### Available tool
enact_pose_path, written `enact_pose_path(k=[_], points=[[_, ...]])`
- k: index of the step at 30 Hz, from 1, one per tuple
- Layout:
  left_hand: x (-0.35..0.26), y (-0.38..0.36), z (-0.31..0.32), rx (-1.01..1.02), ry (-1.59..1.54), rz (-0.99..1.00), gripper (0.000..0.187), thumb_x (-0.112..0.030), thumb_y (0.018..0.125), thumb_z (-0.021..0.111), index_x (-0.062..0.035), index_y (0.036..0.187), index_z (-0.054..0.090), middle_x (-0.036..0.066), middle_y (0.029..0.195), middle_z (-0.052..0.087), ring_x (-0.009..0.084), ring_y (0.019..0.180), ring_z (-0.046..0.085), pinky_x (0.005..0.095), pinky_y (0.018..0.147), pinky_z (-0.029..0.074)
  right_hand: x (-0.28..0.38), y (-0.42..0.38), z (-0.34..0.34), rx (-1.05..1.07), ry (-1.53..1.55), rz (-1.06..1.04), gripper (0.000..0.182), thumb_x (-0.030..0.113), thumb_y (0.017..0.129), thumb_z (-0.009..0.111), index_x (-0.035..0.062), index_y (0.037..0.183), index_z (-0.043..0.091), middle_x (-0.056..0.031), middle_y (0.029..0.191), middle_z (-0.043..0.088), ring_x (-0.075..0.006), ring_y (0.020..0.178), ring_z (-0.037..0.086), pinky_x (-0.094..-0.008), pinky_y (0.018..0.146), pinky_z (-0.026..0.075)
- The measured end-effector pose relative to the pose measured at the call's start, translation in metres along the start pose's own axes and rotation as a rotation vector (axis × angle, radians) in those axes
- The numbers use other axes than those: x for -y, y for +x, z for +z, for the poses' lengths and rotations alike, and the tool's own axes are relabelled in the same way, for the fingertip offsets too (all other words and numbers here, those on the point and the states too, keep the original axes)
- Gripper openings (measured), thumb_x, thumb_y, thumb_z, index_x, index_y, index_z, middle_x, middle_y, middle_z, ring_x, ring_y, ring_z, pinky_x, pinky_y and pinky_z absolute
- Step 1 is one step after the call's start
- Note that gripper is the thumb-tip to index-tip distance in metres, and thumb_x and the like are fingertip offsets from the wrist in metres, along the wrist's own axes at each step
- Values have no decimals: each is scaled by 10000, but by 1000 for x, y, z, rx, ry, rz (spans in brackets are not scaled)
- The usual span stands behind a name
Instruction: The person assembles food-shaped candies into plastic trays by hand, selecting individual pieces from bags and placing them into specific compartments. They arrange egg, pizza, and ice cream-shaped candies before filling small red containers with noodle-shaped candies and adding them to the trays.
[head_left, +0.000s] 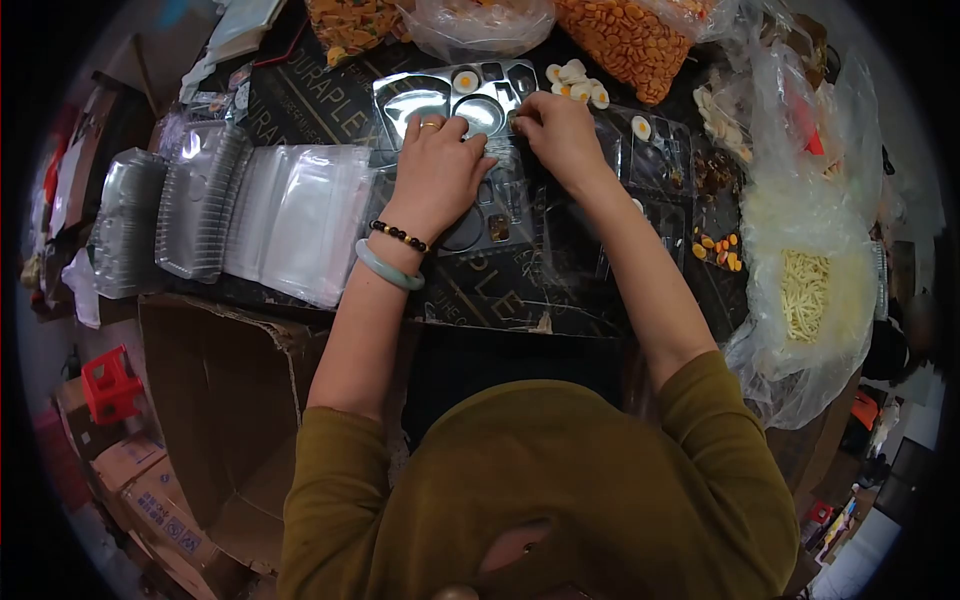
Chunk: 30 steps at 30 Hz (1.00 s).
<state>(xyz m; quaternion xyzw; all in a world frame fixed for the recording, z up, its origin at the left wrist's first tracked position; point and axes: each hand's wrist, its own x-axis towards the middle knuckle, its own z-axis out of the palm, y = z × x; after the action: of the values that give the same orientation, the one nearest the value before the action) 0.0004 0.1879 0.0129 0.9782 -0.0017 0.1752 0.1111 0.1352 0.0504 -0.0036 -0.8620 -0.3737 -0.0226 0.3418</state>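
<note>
A clear plastic tray (412,100) with several moulded compartments lies on the table. My left hand (438,165) rests over its near edge with the fingers spread and bent slightly, gripping nothing that I can see. At the tray's right side, my right hand (560,135) has thumb and fingertips pinched together; something small and dark shows at the tips, too little to name. One fried-egg-shaped piece (466,82) sits in a tray compartment. A pile of similar egg pieces (578,80) lies just beyond my right hand. Another clear tray (490,215) is partly hidden under my left hand.
Stacked clear containers (200,200) and flat plastic sleeves (300,220) lie at left. Further trays (655,165) are at right, beside small orange pieces (718,250). Bags of orange pieces (630,50) and pale strips (806,295) border the table. A cardboard box (225,420) stands below.
</note>
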Motion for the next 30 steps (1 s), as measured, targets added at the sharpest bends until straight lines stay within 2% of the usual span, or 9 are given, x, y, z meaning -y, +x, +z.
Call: enact_pose_path(k=[5, 8, 10, 15, 17, 20, 22, 27, 30], points=[[2, 3, -1, 40, 39, 11, 223, -241, 846, 642, -70, 980, 689, 102, 979, 624, 298, 992, 545, 420, 936, 393, 0, -10, 3, -90, -298, -211, 128, 194, 778, 647, 82, 756, 705, -101, 796, 620, -289, 816, 607, -417, 707, 463], [3, 12, 6, -51, -9, 71, 237, -217, 857, 630, -52, 1021, 675, 112, 1015, 623, 309, 980, 548, 420, 935, 401, 8, -18, 1, -21, -379, -232, 150, 233, 778, 621, 127, 777, 728, -81, 906, 610, -272, 944, 551, -412, 837, 366], [-2, 23, 13, -85, -97, 101, 266, -228, 883, 589, -57, 1078, 646, 127, 1032, 622, 328, 998, 557, 432, 896, 422, 10, -21, 0, -16, -511, -243, 169, 243, 799, 618, 106, 824, 713, -58, 876, 602, -255, 923, 568, -423, 823, 373], [2, 37, 28, 18, -198, 197, 308, -248, 934, 534, -71, 1162, 639, 155, 1071, 603, 339, 990, 551, 415, 860, 454, 2, -29, -39, 138, -223, -46, 251, 241, 873, 559, 61, 1003, 675, -122, 986, 627, -297, 973, 589, -436, 871, 414], [-2, 36, 26, 48, -156, 183, 307, -269, 922, 560, -80, 1148, 650, 159, 1102, 589, 343, 1007, 546, 422, 864, 453, -15, -59, -80, -112, 21, -68, 249, 198, 867, 608, 60, 1068, 661, -125, 1028, 632, -293, 944, 621, -380, 820, 481], [-4, 39, 25, 31, -139, 197, 318, -278, 908, 583, -78, 1147, 646, 156, 1102, 590, 344, 1014, 545, 427, 862, 453, -58, -121, -148, -209, -122, 128, 257, 115, 845, 655, 26, 1086, 650, -120, 1012, 634, -245, 868, 650, -308, 725, 523], [-21, 44, 22, -45, -176, 214, 308, -190, 848, 655, -61, 1126, 640, 153, 1104, 590, 349, 1023, 543, 429, 858, 458, -87, -167, -183, -205, -217, 400, 253, 92, 828, 658, 9, 1067, 652, -136, 976, 642, -251, 836, 653, -321, 737, 521], [-113, 70, 28, 33, -539, 399, 230, -73, 767, 698, -25, 986, 652, 133, 992, 615, 336, 951, 574, 400, 811, 484, -126, -217, -197, -116, -497, 534, 301, 91, 797, 674, 17, 1088, 650, -135, 887, 662, -224, 812, 662, -325, 742, 526], [-180, 83, 52, 193, -643, 541, 180, -44, 759, 659, -25, 937, 655, 131, 954, 613, 336, 933, 581, 401, 804, 495, -123, -217, -202, -186, -302, 602, 290, 85, 817, 652, -4, 1093, 649, -117, 876, 676, -215, 795, 669, -311, 736, 535]])
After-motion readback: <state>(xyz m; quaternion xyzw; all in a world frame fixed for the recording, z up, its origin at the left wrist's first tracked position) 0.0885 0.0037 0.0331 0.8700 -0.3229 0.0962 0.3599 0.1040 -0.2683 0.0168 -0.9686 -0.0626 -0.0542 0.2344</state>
